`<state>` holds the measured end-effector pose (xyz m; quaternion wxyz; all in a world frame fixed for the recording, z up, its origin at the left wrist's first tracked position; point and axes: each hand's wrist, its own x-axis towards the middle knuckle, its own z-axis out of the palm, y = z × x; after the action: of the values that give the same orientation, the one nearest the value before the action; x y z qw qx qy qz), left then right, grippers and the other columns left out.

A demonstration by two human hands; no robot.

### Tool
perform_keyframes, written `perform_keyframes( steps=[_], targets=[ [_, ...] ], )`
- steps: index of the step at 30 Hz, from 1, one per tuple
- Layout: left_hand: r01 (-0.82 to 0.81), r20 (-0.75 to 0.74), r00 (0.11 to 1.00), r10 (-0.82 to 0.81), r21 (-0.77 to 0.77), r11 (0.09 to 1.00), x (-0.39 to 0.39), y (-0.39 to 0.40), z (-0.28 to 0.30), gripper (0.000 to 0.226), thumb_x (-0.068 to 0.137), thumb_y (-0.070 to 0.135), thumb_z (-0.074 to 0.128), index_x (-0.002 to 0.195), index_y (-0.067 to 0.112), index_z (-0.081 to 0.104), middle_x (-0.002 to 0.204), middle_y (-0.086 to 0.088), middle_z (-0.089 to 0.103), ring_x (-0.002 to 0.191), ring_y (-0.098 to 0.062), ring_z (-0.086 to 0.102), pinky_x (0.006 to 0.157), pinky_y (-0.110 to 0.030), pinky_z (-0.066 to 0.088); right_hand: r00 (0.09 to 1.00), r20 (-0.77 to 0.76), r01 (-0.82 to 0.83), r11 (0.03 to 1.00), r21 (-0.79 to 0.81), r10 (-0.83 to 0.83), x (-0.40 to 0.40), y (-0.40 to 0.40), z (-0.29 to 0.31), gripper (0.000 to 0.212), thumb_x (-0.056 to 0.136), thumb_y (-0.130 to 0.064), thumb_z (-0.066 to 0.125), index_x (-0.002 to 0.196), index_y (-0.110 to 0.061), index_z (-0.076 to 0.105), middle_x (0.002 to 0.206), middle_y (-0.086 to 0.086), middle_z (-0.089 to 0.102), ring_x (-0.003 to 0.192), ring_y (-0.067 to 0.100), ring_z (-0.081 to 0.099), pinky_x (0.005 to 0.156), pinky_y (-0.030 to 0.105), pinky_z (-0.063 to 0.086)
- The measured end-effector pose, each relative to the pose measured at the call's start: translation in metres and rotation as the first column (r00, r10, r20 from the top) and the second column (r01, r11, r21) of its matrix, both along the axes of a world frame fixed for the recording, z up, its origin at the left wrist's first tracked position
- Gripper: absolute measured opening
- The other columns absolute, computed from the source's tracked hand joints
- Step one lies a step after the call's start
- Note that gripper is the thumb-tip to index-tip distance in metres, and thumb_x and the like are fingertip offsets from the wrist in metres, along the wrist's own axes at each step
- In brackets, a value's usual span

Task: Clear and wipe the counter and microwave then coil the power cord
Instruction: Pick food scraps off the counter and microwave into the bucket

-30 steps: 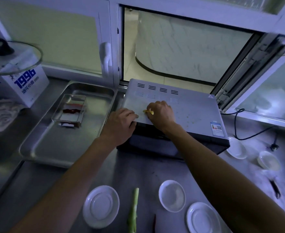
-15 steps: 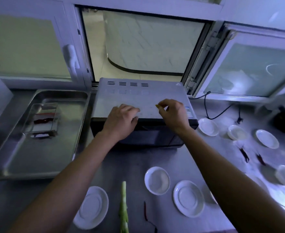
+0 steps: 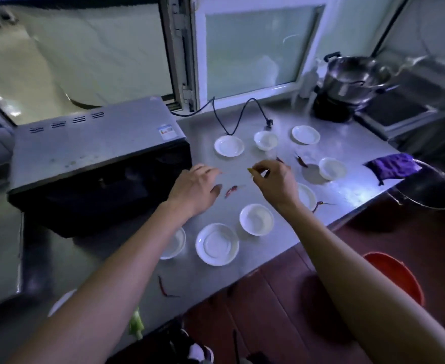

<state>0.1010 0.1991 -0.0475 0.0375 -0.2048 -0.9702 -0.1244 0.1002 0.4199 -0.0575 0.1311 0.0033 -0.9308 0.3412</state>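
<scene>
The microwave stands at the left of the steel counter, with small crumbs on its top. Its black power cord loops across the counter behind it, the plug lying loose. My right hand hovers over the counter right of the microwave and pinches a small yellow scrap in its fingertips. My left hand hangs beside it with loosely bent fingers, holding nothing, just left of a dried red chili. Several white saucers, such as one saucer, lie scattered around.
More red chilies lie among the saucers; one chili is near the front edge, next to a green vegetable stalk. A purple cloth drapes over a pot at the right edge. A steel pot stands at the back; an orange bucket is on the floor.
My view has swung right. Both hands left the microwave top and moved right over the counter, the right one still pinching the yellow scrap.
</scene>
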Motion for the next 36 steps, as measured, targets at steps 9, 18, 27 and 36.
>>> perform_keyframes(
  steps=[9,18,27,36],
  targets=[
    [0.195,0.249,0.954,-0.168,-0.089,0.977,0.067,0.174,-0.046,0.049,0.097,0.042,0.049,0.144,0.026,0.048,0.147,-0.001,0.051,0.133,-0.025,0.044,0.108,-0.04,0.038,0.953,0.088,0.298,0.95,-0.094,-0.291,0.145,0.172,-0.058,0.009,0.086,-0.029,0.072,0.083,-0.021,0.074,0.08,-0.003,0.071,0.073,0.019,0.063,0.073,0.038,0.053],
    [0.461,0.351,0.849,-0.395,-0.126,0.878,0.105,0.315,-0.072,0.05,0.099,0.045,0.049,0.146,0.029,0.044,0.146,-0.002,0.05,0.134,-0.025,0.046,0.107,-0.041,0.039,0.816,0.148,0.573,0.815,-0.087,-0.558,0.254,0.285,-0.097,0.008,0.084,-0.028,0.077,0.086,-0.02,0.076,0.082,-0.002,0.073,0.074,0.015,0.065,0.073,0.035,0.055],
    [0.613,0.424,0.742,-0.519,-0.114,0.782,0.074,0.415,-0.113,0.051,0.099,0.046,0.048,0.146,0.027,0.043,0.145,-0.001,0.05,0.134,-0.024,0.044,0.106,-0.045,0.038,0.698,0.271,0.7,0.711,-0.062,-0.663,0.252,0.348,-0.126,0.009,0.087,-0.027,0.074,0.093,-0.02,0.077,0.092,-0.004,0.074,0.083,0.014,0.068,0.079,0.04,0.059],
    [0.68,0.543,0.629,-0.556,-0.038,0.733,0.009,0.483,-0.161,0.05,0.099,0.044,0.049,0.146,0.025,0.044,0.146,-0.002,0.051,0.134,-0.025,0.046,0.108,-0.042,0.041,0.564,0.415,0.783,0.622,0.008,-0.714,0.203,0.406,-0.16,0.004,0.085,-0.025,0.075,0.089,-0.023,0.075,0.086,-0.007,0.073,0.078,0.011,0.068,0.075,0.04,0.059]
  ],
)
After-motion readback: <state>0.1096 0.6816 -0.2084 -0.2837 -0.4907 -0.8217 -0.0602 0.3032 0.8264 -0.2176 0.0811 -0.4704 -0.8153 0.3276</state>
